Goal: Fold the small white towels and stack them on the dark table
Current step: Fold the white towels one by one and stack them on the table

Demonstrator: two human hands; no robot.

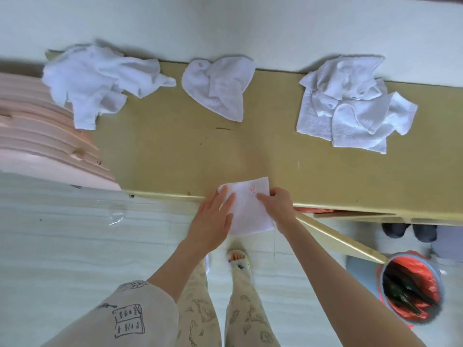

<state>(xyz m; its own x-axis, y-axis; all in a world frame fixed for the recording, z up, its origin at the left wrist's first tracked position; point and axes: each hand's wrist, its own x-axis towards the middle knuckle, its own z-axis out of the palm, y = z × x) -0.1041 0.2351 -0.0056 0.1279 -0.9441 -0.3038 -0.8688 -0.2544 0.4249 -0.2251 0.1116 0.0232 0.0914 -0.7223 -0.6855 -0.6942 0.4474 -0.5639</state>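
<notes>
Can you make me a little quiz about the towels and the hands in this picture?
1. True or false: the towel under the hands hangs partly over the near edge of the table.
2. Which hand pinches that towel? A) left hand B) right hand C) neither
3. Fill in: the crumpled towel with the red mark lies between the left pile and the ____ pile.

Key: 1 true. 2 B; the left hand lies flat on it with straight fingers. 3 right.
</notes>
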